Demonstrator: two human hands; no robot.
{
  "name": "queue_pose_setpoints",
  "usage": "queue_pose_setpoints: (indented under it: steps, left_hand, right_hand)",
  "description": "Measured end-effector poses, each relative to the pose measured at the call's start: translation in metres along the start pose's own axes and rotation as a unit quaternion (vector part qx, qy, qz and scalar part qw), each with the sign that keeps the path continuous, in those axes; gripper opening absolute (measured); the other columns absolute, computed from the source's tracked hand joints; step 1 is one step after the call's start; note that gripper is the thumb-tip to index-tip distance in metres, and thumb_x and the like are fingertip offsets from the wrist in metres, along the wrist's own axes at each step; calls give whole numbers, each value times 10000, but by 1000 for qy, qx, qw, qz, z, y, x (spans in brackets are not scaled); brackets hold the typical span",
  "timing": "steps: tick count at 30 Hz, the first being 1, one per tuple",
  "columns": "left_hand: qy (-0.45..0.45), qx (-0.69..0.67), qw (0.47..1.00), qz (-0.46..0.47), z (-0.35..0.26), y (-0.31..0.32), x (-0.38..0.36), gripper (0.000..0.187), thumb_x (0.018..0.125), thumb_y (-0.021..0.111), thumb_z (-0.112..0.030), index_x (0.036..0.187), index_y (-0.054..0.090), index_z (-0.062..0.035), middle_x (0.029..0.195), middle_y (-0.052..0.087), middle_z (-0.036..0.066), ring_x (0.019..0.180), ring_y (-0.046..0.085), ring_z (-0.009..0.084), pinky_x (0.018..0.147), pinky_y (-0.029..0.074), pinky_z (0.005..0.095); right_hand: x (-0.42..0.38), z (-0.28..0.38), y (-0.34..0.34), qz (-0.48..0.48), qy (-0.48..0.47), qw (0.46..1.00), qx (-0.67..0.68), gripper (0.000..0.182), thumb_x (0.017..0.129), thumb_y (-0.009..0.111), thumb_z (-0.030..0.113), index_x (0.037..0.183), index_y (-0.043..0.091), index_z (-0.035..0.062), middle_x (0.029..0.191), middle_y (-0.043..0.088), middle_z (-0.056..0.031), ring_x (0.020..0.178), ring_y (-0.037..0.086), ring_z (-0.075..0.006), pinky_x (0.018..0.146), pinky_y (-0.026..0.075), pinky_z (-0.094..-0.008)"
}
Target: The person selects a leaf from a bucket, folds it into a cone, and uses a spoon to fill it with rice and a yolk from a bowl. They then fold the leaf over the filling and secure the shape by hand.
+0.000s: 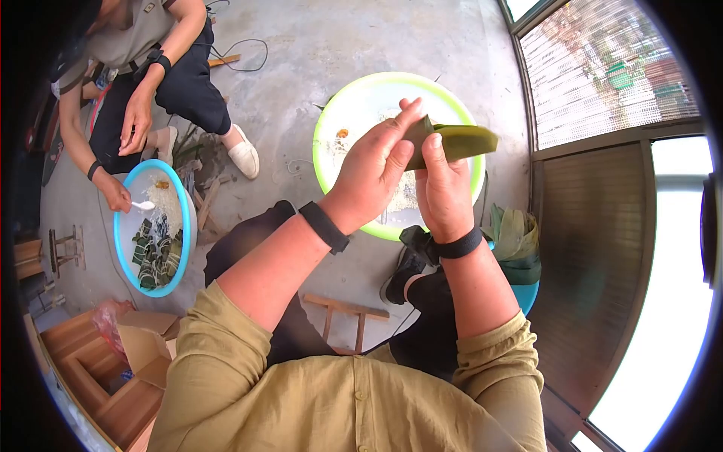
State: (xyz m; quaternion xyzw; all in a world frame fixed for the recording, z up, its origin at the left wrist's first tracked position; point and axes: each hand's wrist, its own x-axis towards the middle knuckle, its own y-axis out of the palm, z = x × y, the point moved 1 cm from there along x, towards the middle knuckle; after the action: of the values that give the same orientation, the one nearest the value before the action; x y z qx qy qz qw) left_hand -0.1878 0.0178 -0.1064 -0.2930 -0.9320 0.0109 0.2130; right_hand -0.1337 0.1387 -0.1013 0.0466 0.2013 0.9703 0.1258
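Both of my hands are raised over a large basin with a yellow-green rim and white inside, which holds rice. Between them is a folded green bamboo leaf, its flat end sticking out to the right. My left hand grips the folded part, thumb bent toward the leaf and fingers stretched behind it. From below, my right hand pinches the leaf with its thumb on the near face. A small orange-brown piece lies at the basin's left side.
At the left, a person holds a white spoon over a blue-rimmed basin with rice and several tied leaf parcels. More leaves stand right of my knee. A wooden stool, cardboard box and glazed door surround me.
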Motion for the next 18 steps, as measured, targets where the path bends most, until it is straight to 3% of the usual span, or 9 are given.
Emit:
queue_pose_setpoints:
  steps: [4, 7, 10, 12, 13, 14, 16, 18]
  left_hand:
    - [5, 20, 999, 29, 0, 3, -1, 481, 1060, 433, -245, 1505, 372, -74, 1442, 508, 143, 1283, 522, 282, 1090, 382, 364]
    - [3, 18, 1000, 25, -2, 3, 0, 496, 1060, 432, -233, 1523, 338, -83, 1437, 507, 162, 1280, 528, 270, 1082, 391, 360]
    - [6, -23, 999, 36, -3, 4, 1, 550, 1045, 447, -154, 1548, 253, -49, 1381, 524, 189, 1260, 533, 295, 1074, 397, 365]
    - [-29, -64, 997, 30, 4, 14, 0, 597, 1016, 439, -59, 1557, 190, -18, 1366, 521, 189, 1257, 529, 304, 1083, 385, 376]
    - [0, -18, 1000, 13, 9, 20, -4, 626, 1000, 434, -26, 1559, 153, -12, 1370, 512, 194, 1259, 526, 308, 1090, 379, 385]
    - [33, 31, 999, -6, 14, 18, -2, 657, 984, 429, 7, 1561, 117, -6, 1375, 504, 200, 1261, 523, 313, 1096, 372, 394]
    - [-12, -53, 998, 24, -5, 6, 2, 681, 973, 430, 22, 1564, 95, -26, 1369, 500, 202, 1251, 526, 327, 1106, 362, 413]
    - [-30, -66, 997, 15, -9, 5, 3, 680, 981, 440, 2, 1565, 93, -42, 1383, 493, 210, 1264, 519, 335, 1102, 368, 421]
  right_hand:
    - [1, 1, -3, 18, -19, 1000, -15, 629, 970, 611, 399, 1402, 447, -28, 1509, 407, -187, 1368, 427, -275, 1142, 336, -430]
    - [4, -5, -8, 41, -44, 998, -34, 609, 976, 616, 359, 1401, 445, -41, 1502, 415, -198, 1374, 420, -283, 1141, 337, -425]
    - [-1, -6, -7, -8, -18, 999, -47, 510, 986, 606, 279, 1357, 488, -51, 1431, 499, -164, 1310, 479, -240, 1102, 376, -384]
    - [-7, -1, -8, -68, 42, 995, -62, 388, 1000, 571, 199, 1297, 541, -49, 1296, 591, -114, 1198, 545, -189, 1036, 421, -344]
    - [-6, -7, -8, -108, 47, 993, -29, 343, 1017, 546, 205, 1259, 573, -37, 1186, 625, -74, 1101, 578, -155, 980, 449, -320]
    - [0, 0, 1, -85, 44, 995, -20, 352, 1035, 509, 215, 1273, 564, -37, 1193, 625, -89, 1102, 581, -179, 988, 448, -327]
    - [5, -1, 1, -33, -19, 999, 21, 371, 1015, 514, 216, 1253, 554, -66, 1191, 625, -142, 1119, 588, -223, 995, 443, -368]
    - [2, 3, 6, -48, -8, 999, 13, 324, 1020, 533, 254, 1190, 574, -17, 1139, 620, -95, 1093, 574, -190, 1009, 417, -359]
